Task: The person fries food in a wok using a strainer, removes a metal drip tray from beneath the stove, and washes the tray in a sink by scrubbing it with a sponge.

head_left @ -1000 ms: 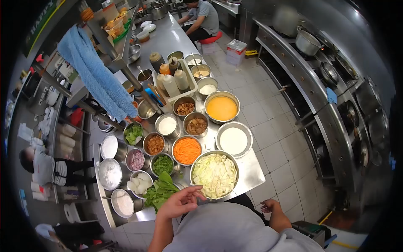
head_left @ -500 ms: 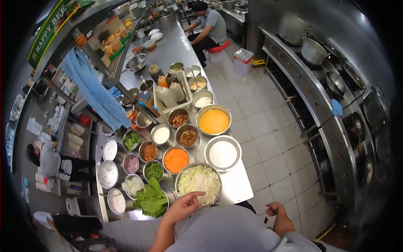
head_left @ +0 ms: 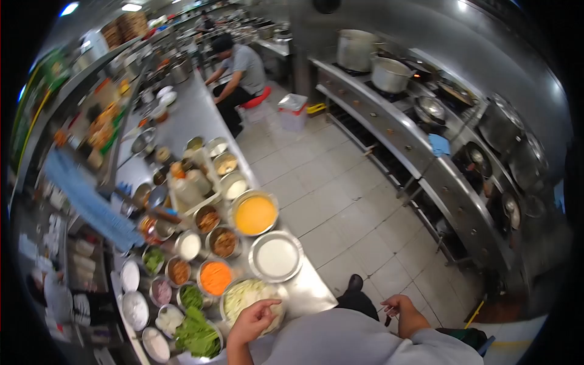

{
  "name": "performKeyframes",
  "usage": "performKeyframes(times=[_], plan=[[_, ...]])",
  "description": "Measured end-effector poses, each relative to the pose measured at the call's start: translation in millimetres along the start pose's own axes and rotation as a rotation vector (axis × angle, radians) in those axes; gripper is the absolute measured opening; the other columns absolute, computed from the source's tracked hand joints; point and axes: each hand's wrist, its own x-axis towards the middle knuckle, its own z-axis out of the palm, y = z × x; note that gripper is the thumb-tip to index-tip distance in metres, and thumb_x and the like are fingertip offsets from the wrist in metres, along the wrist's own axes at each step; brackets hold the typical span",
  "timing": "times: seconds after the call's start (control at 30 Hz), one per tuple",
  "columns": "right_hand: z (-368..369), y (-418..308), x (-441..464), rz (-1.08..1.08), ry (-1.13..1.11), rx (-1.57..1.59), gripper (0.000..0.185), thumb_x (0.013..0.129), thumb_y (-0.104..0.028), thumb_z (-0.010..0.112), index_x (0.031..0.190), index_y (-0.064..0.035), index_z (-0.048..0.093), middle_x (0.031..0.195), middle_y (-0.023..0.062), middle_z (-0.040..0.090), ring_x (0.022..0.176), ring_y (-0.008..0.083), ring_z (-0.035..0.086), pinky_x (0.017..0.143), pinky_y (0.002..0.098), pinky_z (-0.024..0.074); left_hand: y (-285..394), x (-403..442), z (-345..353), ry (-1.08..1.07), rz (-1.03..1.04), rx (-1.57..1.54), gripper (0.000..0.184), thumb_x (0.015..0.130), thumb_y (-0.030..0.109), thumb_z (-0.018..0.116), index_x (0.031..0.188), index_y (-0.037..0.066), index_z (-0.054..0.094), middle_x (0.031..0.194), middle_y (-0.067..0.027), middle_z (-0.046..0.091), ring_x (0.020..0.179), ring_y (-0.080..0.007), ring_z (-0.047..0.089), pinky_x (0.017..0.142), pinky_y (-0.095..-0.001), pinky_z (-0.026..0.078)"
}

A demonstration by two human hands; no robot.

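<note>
Currently | left hand (head_left: 253, 320) released over cabbage bowl (head_left: 222, 305) | right hand (head_left: 399, 305) released | bowls (head_left: 276, 212): orange shreds (head_left: 215, 278), yellow liquid (head_left: 255, 215)

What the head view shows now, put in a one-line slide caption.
Left hand at the chopped cabbage, with orange shreds and leafy greens nearby on a kitchen counter.

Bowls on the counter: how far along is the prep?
Looks done: the carrot is shredded and the cabbage cut. In hand: nothing clearly held; the left hand is at the cabbage, contact unclear, and the right hand is away from the counter. Perhaps remaining: the leafy greens look uncut, though I can't tell whether they need cutting.
</note>
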Motion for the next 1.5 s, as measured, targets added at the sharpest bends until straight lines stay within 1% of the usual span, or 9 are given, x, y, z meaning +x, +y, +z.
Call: performKeyframes(times=[0.13,0.2,0.47,0.7,1.0,1.1,1.3,1.33,1.5], plan=[[-66,2,28,-0.115,0.083,0.112,0.04,0.092,-0.045,0.054,0.071,-0.0113,0.057,0.06,0.0042,0.059,0.053,0.0176,0.057,0.052,0.0336,0.0481,1,56,58,-0.072,-0.016,0.049,0.048,0.081,-0.009,0.048,0.128,0.002,0.052,0.076,0.0061,0.044,0.064,-0.0033,0.044,0.064,-0.0162,0.041],[-96,-8,8,-0.182,0.216,0.045,0.036,0.09,-0.042,0.057,0.077,-0.0086,0.06,0.065,0.0052,0.061,0.057,0.0188,0.059,0.055,0.0351,0.0494,14,88,103,0.16,-0.073,-0.032,0.037,0.08,-0.008,0.06,0.117,-0.001,0.058,0.065,0.0043,0.044,0.053,-0.0047,0.042,0.05,-0.0197,0.038],[-232,-24,20,-0.278,0.193,0.232,0.035,0.089,-0.035,0.059,0.109,-0.0066,0.058,0.096,0.0072,0.061,0.071,0.0199,0.062,0.058,0.0365,0.0516,24,204,217,-0.097,-0.1,0.058,0.039,0.082,-0.009,0.053,0.12,0.0,0.056,0.067,0.0015,0.05,0.057,-0.0071,0.051,0.054,-0.0218,0.043],[-268,16,-12,-0.474,0.256,0.418,0.03,0.089,-0.034,0.06,0.104,-0.009,0.06,0.079,0.0065,0.062,0.066,0.0198,0.061,0.054,0.037,0.0494,43,291,256,-0.177,-0.091,0.114,0.05,0.077,-0.011,0.045,0.124,0.002,0.054,0.078,-0.0002,0.054,0.068,-0.0114,0.058,0.06,-0.0232,0.047],[-293,19,-26,-0.412,0.248,0.347,0.033,0.088,-0.031,0.06,0.112,-0.0084,0.058,0.096,0.0074,0.064,0.073,0.0207,0.064,0.061,0.0349,0.0522,-2,363,251,-0.214,-0.28,0.269,0.045,0.087,0.006,0.059,0.132,0.007,0.049,0.1,-0.0052,0.062,0.084,-0.0132,0.06,0.067,-0.0271,0.052],[-303,-23,-24,-0.454,0.233,0.273,0.037,0.088,-0.032,0.06,0.116,-0.008,0.057,0.101,0.0087,0.064,0.076,0.0213,0.065,0.062,0.0346,0.0524,-39,383,234,-0.215,-0.328,0.647,0.046,0.086,0.011,0.063,0.13,0.006,0.05,0.114,-0.0122,0.062,0.098,-0.018,0.061,0.08,-0.0299,0.052],[-327,-144,-60,-0.616,0.258,0.087,0.038,0.088,-0.033,0.06,0.116,-0.0087,0.058,0.101,0.0073,0.065,0.075,0.0197,0.064,0.06,0.0337,0.0515,-193,416,164,-0.05,-0.565,0.301,0.051,0.091,0.032,0.059,0.129,-0.001,0.05,0.122,-0.0155,0.061,0.114,-0.0223,0.056,0.093,-0.0329,0.044],[-334,-167,-63,-0.624,0.264,0.024,0.037,0.088,-0.034,0.06,0.116,-0.0094,0.058,0.101,0.0065,0.065,0.075,0.0186,0.064,0.059,0.0331,0.051,-263,420,120,-0.093,-0.235,0.498,0.051,0.091,0.038,0.056,0.122,-0.001,0.054,0.121,-0.0156,0.061,0.113,-0.0222,0.056,0.09,-0.0348,0.046],[-367,-262,-70,-0.597,0.273,-0.154,0.036,0.087,-0.033,0.061,0.115,-0.0115,0.058,0.101,0.0046,0.066,0.074,0.0158,0.064,0.056,0.0314,0.0499,-244,437,82,-0.016,-0.526,0.557,0.045,0.087,0.035,0.059,0.121,0.005,0.058,0.12,-0.015,0.061,0.111,-0.0269,0.057,0.091,-0.0364,0.046]])
